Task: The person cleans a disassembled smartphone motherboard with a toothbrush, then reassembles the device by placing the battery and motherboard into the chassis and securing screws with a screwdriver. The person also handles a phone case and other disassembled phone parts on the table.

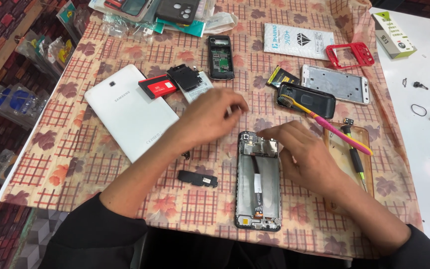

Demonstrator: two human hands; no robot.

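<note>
The left hand (210,117) is blurred, its grip unclear. The right hand (299,152) rests, fingers curled, touching the opened phone (258,182) at its top edge.

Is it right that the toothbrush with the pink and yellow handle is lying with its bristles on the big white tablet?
Not quite. In the head view the pink and yellow toothbrush lies with its bristles on the black phone back cover, right of the hands. The big white tablet lies apart, on the left.
</note>
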